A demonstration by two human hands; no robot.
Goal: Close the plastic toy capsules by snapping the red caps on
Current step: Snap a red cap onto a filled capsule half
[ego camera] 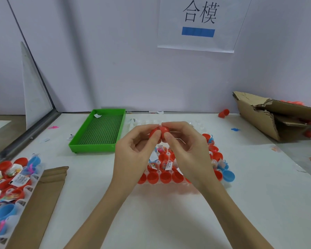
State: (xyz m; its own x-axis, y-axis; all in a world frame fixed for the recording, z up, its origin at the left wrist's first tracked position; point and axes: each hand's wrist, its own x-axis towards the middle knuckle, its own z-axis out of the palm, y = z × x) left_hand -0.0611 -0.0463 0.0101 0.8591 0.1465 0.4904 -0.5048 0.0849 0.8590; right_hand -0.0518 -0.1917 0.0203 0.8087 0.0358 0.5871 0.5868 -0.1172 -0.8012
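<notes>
green tray (99, 112), torn cardboard box (258, 112), wall sign (198, 24)

Two hands (133, 146) (185, 146), one green tray (97, 146), one wall sign (197, 24), one cardboard box (258, 115).

Red capsule (159, 133): two red plastic halves brought together rim to rim, raised above the middle of the tabletop (169, 221), pinched between the fingertips of both hands. Tray of capsule halves (169, 175): clear holder below it, mid-tabletop, with open red cups in rows, several holding small toys and paper slips, and a blue cup (228, 176) at its right corner. Second tray (9, 184) at the left edge of the tabletop with filled red and blue cups; one loose red cap (223, 113) near the far right edge.
</notes>
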